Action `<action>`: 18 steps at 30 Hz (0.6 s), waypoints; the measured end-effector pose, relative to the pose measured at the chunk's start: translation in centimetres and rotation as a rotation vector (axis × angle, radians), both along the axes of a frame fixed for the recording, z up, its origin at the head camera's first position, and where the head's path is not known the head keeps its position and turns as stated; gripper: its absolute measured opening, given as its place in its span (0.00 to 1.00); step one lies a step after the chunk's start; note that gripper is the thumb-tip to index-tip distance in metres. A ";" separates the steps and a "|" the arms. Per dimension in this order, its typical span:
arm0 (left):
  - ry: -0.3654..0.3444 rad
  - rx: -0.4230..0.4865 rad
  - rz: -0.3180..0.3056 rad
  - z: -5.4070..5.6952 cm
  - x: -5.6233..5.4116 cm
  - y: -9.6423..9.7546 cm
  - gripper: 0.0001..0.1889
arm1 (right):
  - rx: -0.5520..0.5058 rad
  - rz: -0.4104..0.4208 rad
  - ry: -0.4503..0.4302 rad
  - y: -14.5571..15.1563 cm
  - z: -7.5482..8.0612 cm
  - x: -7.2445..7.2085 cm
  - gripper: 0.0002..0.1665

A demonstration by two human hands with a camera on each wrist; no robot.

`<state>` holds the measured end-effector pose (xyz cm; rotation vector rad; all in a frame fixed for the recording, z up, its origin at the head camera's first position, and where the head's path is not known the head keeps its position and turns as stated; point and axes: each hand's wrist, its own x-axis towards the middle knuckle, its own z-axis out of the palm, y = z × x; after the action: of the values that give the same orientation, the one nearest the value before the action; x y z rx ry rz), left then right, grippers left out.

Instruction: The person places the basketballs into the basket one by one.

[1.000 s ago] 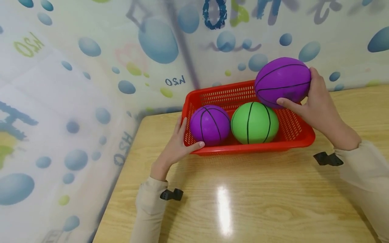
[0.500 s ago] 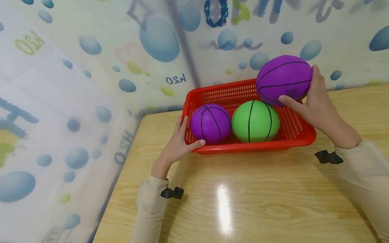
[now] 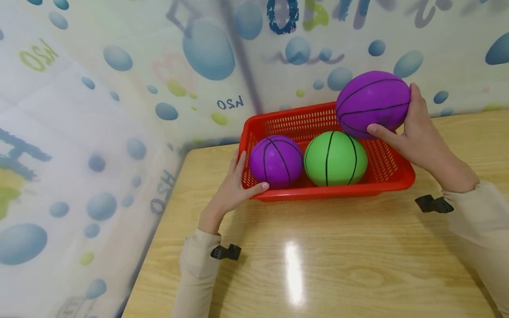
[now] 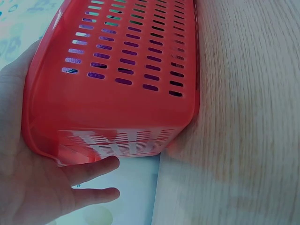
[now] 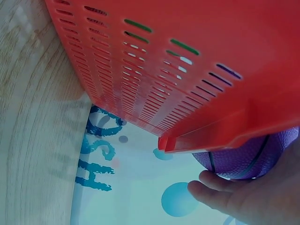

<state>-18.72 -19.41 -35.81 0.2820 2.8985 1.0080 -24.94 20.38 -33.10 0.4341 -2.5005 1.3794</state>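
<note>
A red plastic basket (image 3: 318,192) with slotted walls stands on the wooden table. Inside it, a purple ball (image 3: 276,161) with black lines lies at the left, beside a green ball (image 3: 336,159). My left hand (image 3: 230,187) holds the basket's left front corner, thumb over the rim and fingers along the outer side; the left wrist view shows this hand (image 4: 42,183) at that corner. With thumb and fingers spread around it, my right hand (image 3: 421,132) grips a second purple ball (image 3: 373,104) over the basket's back right corner. In the right wrist view, the rim partly hides that ball (image 5: 248,157).
The wooden table (image 3: 338,256) extends in front of the basket and to both sides. A patterned wall (image 3: 278,79) with blue bubbles rises close behind the basket, and another wall (image 3: 99,145) borders the table's left edge.
My right hand and the purple ball it grips have shifted very slightly up and right in the head view. My left hand keeps its place on the basket; the other balls stay put.
</note>
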 end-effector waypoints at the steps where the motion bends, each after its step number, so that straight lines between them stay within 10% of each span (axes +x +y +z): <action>1: 0.000 -0.001 0.001 0.1 0.0 0.0 0.56 | 0.002 0.003 -0.002 0.0 0.0 -0.1 0.55; 18: -0.002 -0.013 0.003 0.0 0.1 -0.1 0.57 | 0.005 0.041 0.002 0.1 -0.1 0.0 0.56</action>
<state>-18.59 -19.52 -35.84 0.2761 2.9026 0.9895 -24.94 20.45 -33.19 0.4906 -2.5073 1.3872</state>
